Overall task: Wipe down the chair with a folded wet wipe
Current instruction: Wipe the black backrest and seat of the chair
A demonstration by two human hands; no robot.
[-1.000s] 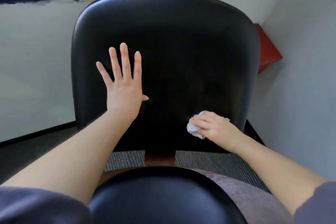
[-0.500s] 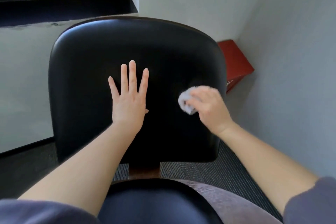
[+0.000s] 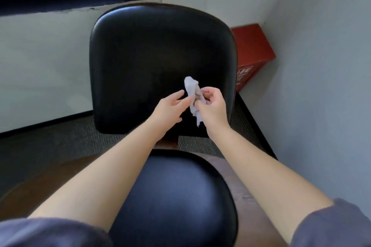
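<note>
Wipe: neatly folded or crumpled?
Crumpled: the wipe hangs bunched and twisted from the right hand, no flat folds showing.

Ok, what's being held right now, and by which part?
The wet wipe: the right hand pinches it near its middle. The left hand reaches its edge without gripping.

One chair (image 3: 150,56), one wet wipe (image 3: 191,88), one red box (image 3: 255,46), two hands (image 3: 170,109) (image 3: 213,106).
</note>
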